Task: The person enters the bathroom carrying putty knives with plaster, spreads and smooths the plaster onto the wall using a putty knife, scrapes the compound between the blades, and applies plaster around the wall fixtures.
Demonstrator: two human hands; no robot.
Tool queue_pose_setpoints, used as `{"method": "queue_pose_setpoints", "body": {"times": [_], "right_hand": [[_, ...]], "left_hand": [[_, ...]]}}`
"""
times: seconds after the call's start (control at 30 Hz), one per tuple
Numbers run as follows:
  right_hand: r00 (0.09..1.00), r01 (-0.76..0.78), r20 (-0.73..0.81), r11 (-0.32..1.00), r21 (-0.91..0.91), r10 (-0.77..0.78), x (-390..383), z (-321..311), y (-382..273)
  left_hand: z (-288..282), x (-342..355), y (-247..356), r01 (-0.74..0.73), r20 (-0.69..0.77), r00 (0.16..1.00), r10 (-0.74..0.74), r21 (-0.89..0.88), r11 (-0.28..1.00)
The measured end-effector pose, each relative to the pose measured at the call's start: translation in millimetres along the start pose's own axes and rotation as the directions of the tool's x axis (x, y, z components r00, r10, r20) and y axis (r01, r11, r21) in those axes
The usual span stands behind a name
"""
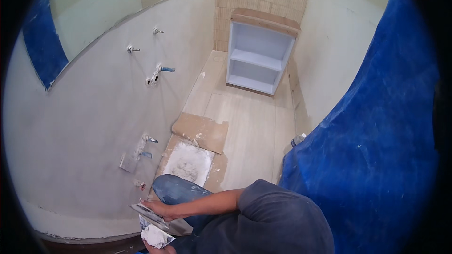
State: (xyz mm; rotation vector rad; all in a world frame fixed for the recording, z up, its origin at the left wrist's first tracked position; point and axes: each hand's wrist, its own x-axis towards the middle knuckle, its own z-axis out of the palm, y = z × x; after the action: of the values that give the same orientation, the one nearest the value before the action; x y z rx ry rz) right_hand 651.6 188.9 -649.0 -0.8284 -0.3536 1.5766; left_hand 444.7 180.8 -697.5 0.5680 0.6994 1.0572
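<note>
My right hand (162, 210) is closed on a flat metal finishing trowel (149, 214), with my bare forearm reaching left across my bent knee. Just below it, my left hand (159, 249) grips a flat blade (143, 222) loaded with a heap of white plaster (155, 236); the blade's handle is hidden. The trowel lies very close above this blade; whether they touch I cannot tell. Both tools are near the foot of the grey plastered wall (80, 146) on the left.
White powder (188, 162) is spread beside my knee, near brown cardboard (202, 131). Pipe stubs (147, 154) and fittings (157, 73) jut from the left wall below a mirror (108, 4). A white shelf unit (256, 59) stands ahead. Blue sheeting (367, 150) hangs at right.
</note>
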Motion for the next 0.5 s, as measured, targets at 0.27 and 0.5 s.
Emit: {"method": "queue_pose_setpoints", "body": {"times": [0.27,0.5], "right_hand": [[0.896,0.432,0.204,0.661,-0.614,-0.395,18.9,-9.3,4.5],[0.883,0.394,0.139,0.545,-0.740,-0.448,32.4,-47.0,9.4]], "left_hand": [[22.1,-1.2,6.5,0.023,0.038,0.999,-0.023,-0.003,1.000],[35.9,-23.7,44.6,-0.159,-0.065,0.984,0.168,0.124,0.979]]}}
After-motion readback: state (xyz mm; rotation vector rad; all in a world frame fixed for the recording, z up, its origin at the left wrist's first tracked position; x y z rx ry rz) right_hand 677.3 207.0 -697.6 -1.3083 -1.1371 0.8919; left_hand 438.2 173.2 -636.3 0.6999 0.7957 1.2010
